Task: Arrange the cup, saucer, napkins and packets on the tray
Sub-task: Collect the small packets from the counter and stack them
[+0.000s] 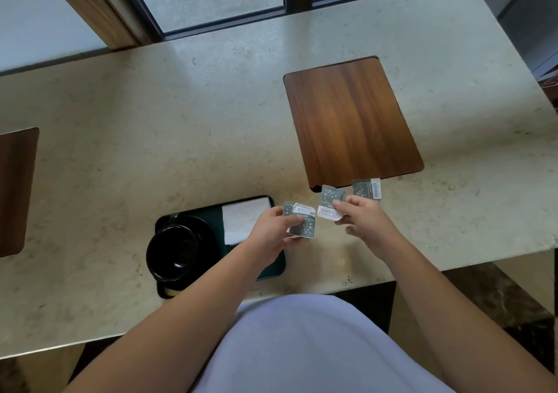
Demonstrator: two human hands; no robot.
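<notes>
A dark green tray (pixel 271 267) lies near the table's front edge. On its left part a black cup (pixel 173 252) stands on a black saucer (pixel 208 235). White napkins (pixel 241 222) lie at the tray's far right. My left hand (pixel 273 232) holds grey-and-white packets (pixel 302 220) above the tray's right edge. My right hand (pixel 362 216) grips another packet (pixel 330 204) just right of them. One more packet (pixel 367 188) lies on the table beyond my right hand.
The table (pixel 151 120) is pale stone with a window behind it. A wooden inset panel (pixel 350 120) lies at the right, just beyond the loose packet, and a second one (pixel 15 187) sits at the far left edge.
</notes>
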